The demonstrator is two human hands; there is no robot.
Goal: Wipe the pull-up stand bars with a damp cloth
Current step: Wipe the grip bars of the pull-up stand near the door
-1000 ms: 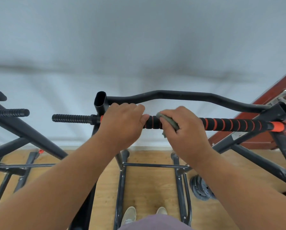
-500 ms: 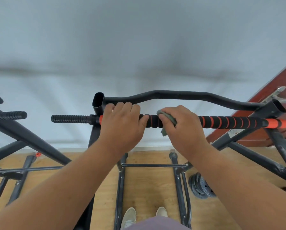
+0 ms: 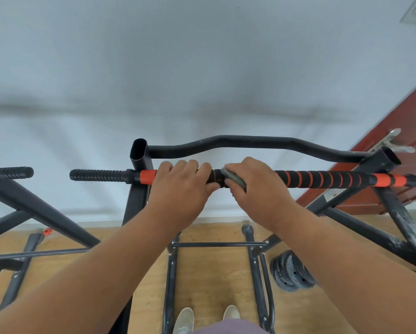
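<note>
Wiping the padded pull-up bar (image 3: 322, 178) mid-span: right hand (image 3: 260, 189) is wrapped over the bar with the grey-green cloth (image 3: 233, 178) pinched between fingers and foam, only a small corner of it showing at the thumb side. Left hand (image 3: 180, 189) is clamped bare on the same bar just beside it, close to the orange end band (image 3: 147, 177), apparently steadying the frame. Hands almost touching. Risks, as I judge them: cloth is bunched small, so contact likely covers only part of the circumference and the underside gets missed; ribbed foam could snag it and pull it out of the grip on a stroke; left hand sits on foam that then goes unwiped unless it shifts. Curved rear bar (image 3: 250, 142), knurled side handle (image 3: 98, 175) and uprights (image 3: 139, 189) look untouched, can't confirm. Weight plates (image 3: 291, 273) on the floor near the right foot are a trip point if stepping sideways.
</note>
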